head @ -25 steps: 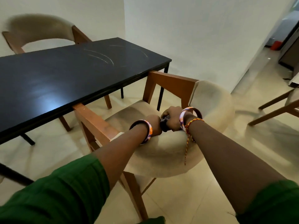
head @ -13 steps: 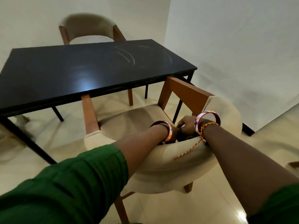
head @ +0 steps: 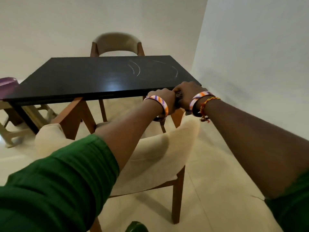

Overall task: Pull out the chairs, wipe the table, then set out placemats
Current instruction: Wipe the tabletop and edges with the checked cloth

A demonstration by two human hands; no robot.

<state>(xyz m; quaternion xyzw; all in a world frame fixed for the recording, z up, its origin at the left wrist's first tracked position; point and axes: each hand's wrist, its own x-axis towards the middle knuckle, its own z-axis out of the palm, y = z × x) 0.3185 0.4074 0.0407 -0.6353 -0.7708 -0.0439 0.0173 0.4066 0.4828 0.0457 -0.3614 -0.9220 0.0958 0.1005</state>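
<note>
At the left edge of a pale-tiled dining room, we see a purple object point(head: 7, 82) and a plastic stool point(head: 25, 121) beside the black table point(head: 87, 79), whose top bears curved chalky streaks. A cream-cushioned chair point(head: 155, 158) stands at its near side, another chair point(head: 117, 43) at the far end. Above the near chair, our left hand point(head: 164, 97) and right hand point(head: 187, 92) meet, fingers curled around a small dark object point(head: 178, 97) we cannot identify.
</note>
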